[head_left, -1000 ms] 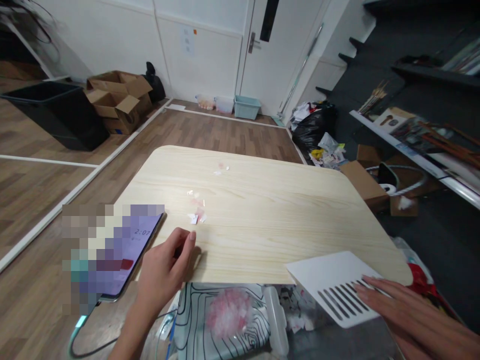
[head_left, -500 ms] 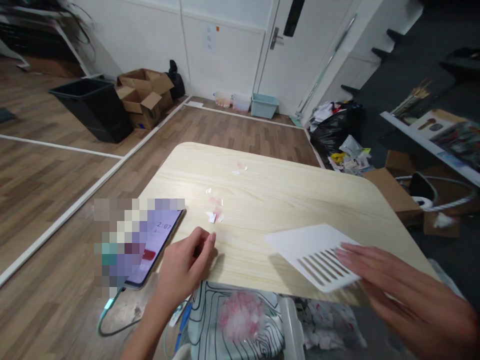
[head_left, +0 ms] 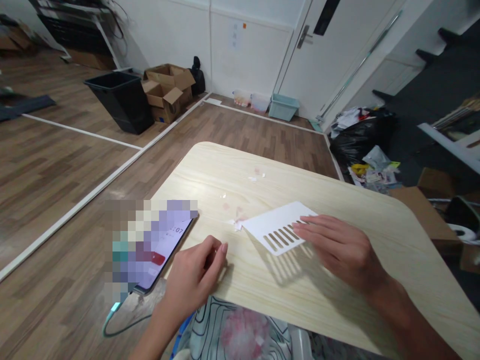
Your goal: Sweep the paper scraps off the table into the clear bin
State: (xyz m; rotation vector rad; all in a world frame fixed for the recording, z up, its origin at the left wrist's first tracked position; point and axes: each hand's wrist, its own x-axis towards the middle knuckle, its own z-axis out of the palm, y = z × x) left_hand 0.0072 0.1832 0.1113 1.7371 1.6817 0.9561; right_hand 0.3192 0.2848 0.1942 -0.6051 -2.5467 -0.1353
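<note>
My right hand (head_left: 343, 250) holds a thin white slotted plastic sheet (head_left: 273, 225) by its right side, fingers on top, the thumb hidden. The sheet is tilted above the table (head_left: 356, 220), casting a striped shadow. Its left corner is close to small white and pinkish scraps (head_left: 238, 224); contact cannot be made out. More tiny scraps (head_left: 253, 178) lie farther back. Curled on the table's near left edge, my left hand (head_left: 197, 270) has its thumb against bent fingers, and nothing shows in it. A phone (head_left: 170, 255), partly blurred out, is just left of it.
A green cable (head_left: 112, 315) runs from the phone. Below the near edge is a patterned cloth (head_left: 206, 330) with a clear bag of pinkish material (head_left: 245, 332). On the floor beyond stand a black bin (head_left: 120, 102), cardboard boxes (head_left: 165, 95) and a pale blue basket (head_left: 283, 107).
My right hand has carried the slotted sheet left and away from me, up to the scraps. My left hand keeps its curled pose on the table edge. The camera view has turned slightly left.
</note>
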